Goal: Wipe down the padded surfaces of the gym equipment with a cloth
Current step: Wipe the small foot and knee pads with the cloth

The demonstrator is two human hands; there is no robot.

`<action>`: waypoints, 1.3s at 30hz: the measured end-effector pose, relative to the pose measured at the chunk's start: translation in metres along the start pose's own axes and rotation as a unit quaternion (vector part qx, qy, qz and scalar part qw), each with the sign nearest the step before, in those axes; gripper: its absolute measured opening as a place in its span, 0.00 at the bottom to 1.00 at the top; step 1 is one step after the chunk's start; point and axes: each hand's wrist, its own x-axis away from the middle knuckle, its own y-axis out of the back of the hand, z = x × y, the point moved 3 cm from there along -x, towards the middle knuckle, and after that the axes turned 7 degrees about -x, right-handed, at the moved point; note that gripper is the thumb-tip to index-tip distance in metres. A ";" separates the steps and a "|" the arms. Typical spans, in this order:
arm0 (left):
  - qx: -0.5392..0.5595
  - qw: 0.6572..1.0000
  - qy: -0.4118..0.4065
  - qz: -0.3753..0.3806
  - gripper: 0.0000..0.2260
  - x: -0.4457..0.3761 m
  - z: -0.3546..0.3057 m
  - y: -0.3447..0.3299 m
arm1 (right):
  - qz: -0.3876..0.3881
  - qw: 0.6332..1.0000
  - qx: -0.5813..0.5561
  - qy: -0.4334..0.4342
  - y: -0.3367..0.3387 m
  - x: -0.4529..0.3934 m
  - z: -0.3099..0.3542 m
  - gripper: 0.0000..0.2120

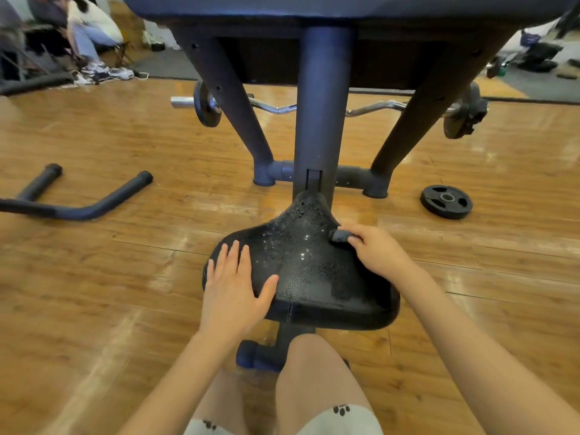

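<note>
Your right hand (373, 249) pinches a small wad of dark grey cloth (340, 235) between thumb and curled fingers, pressing it against the right edge of the black padded seat (309, 268), roughly where the seat begins to narrow. Your left hand (233, 284) lies flat with straight, spread fingers on the seat's near-left corner, thumb reaching toward the middle. The seat is saddle-shaped: its wide end is toward you and its narrow nose points away, so its long axis runs from you toward the dark blue upright post (323, 105) of the machine. Its pebbled surface carries scattered wet-looking specks across the middle and far part. The post rises to a broad dark pad (314, 7) at the top of the view, flanked by two splayed legs that meet a cross-tube on the floor. The glossy wooden floor (125, 252) holds a curl bar (273, 107) with plates behind the legs, a loose weight plate (446, 201) at right, and a bent black tube frame (78, 205) at left. Seated people (78, 29) are in the far left corner of the room, blurred.
</note>
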 end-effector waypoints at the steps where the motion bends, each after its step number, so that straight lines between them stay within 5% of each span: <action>1: -0.003 1.000 0.005 0.002 0.47 0.001 0.001 -0.001 | 0.013 0.999 0.032 0.006 -0.005 0.003 0.002 0.19; 4: -0.003 1.000 0.007 -0.003 0.47 0.002 0.000 0.000 | 0.056 0.991 0.088 0.084 -0.011 0.038 0.024 0.20; 6: -0.004 1.000 0.009 -0.007 0.47 0.002 -0.001 -0.001 | 0.040 0.969 0.111 0.215 -0.016 0.074 0.041 0.20; 8: -0.010 1.000 0.010 -0.007 0.47 0.001 0.000 -0.002 | 0.044 0.960 0.061 0.271 -0.019 0.096 0.032 0.20; 12: -0.018 1.000 0.011 -0.009 0.45 -0.001 0.002 -0.006 | 0.065 0.974 -0.055 0.209 -0.003 0.063 0.013 0.18; 15: -0.019 1.000 0.009 -0.012 0.45 -0.001 0.002 -0.006 | 0.001 0.992 -0.017 0.125 0.001 0.004 0.005 0.17; 18: -0.016 1.000 0.007 -0.014 0.45 0.000 0.002 -0.006 | 0.028 0.996 0.067 0.055 -0.009 -0.016 0.007 0.19; 23: -0.009 1.000 0.006 -0.023 0.44 0.001 0.001 -0.006 | 0.104 0.972 0.088 0.191 -0.019 0.056 0.030 0.22; 27: -0.010 0.999 0.012 -0.028 0.44 0.000 0.001 -0.006 | 0.071 0.961 0.045 0.262 -0.018 0.083 0.023 0.22; 32: -0.008 0.999 0.011 -0.030 0.43 0.000 0.000 -0.006 | 0.093 0.921 0.134 0.353 -0.038 0.072 0.043 0.22; 39: 0.004 0.999 0.015 -0.041 0.42 0.002 0.000 -0.008 | 0.157 0.944 -0.032 0.288 -0.009 0.058 -0.004 0.19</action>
